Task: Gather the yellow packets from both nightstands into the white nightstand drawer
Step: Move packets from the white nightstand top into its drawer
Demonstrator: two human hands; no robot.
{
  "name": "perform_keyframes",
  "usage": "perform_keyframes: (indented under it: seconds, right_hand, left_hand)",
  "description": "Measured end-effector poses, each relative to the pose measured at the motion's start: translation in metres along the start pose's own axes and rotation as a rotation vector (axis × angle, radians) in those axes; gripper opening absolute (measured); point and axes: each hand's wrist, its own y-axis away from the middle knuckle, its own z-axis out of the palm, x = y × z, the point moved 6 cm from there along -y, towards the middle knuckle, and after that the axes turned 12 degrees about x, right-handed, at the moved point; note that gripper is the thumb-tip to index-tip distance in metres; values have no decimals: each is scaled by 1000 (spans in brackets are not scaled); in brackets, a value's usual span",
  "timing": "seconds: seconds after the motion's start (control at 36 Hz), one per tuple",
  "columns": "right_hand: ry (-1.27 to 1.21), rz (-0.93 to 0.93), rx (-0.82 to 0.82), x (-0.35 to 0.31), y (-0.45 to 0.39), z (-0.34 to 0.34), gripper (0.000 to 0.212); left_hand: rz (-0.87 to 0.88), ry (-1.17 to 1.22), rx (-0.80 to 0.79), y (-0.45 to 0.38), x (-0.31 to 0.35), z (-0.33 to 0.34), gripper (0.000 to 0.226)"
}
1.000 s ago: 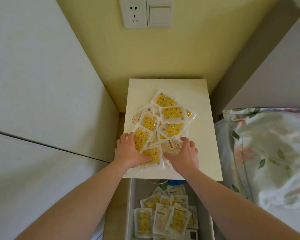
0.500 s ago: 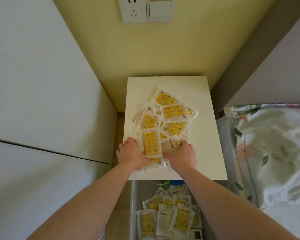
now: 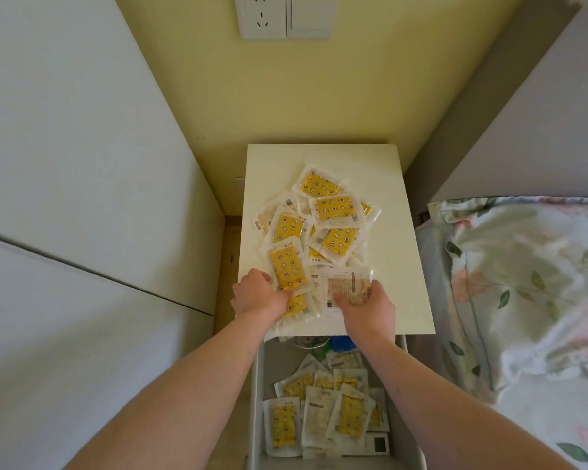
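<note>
- drawer [image 3: 256,401] nearest the cam, pulled open under the nightstand top. Already a layer of packets in it [image 3: 323,415], lying flat and overlapping, some yellow face up, some pale back up. Small dark-square label thing in the near right corner, can't read it.
- L hand [image 3: 257,295] is curled over the near left edge of the pile, fingers closed around the lowest yellow packet [image 3: 287,269] and the ones under it.
- R hand [image 3: 367,305] same deal on the right, thumb on top of a pale packet [image 3: 345,286], fingers tucked under, so it's pinching a small bunch.
- handling, imo: thin clear plastic sleeves, light, floppy, prob slippery against each other. A stack will fan out and shed a few if squeezed from the sides only. Better to scoop from under w/ thumbs pressing on top, or just slide the lot off the front edge into the drawer right below.
- rest of the pile [image 3: 333,212] sits mid top [image 3: 404,266], loose heap, corners every which way.
- writing: vertical print down the pale packet's edge + barcodes on a few, too small to read. Yellow faces have moon/star/flower pattern. No brand legible.
- far: wall socket [image 3: 260,15] + switch above.
</note>
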Motion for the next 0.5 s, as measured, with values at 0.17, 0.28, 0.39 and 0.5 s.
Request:
perform_keyframes:
  seconds: [0.17,0.28,0.39,0.5]
  right_hand:
    - [-95,37,7,17,10,-18,31]
    - [-115,47,8,27,14,-28,32]
    - [-128,39,20,33,18,-38,33]
    - [-130,36,26,38,22,-47,33]
  left_hand:
    - [-75,-38,-31,4,-2,2,64]
    - [-186,12,-40,9,-7,3,75]
    - [-225,78,-46,15,-6,-1,66]
    - [-283,183,-42,21,-11,-7,53]
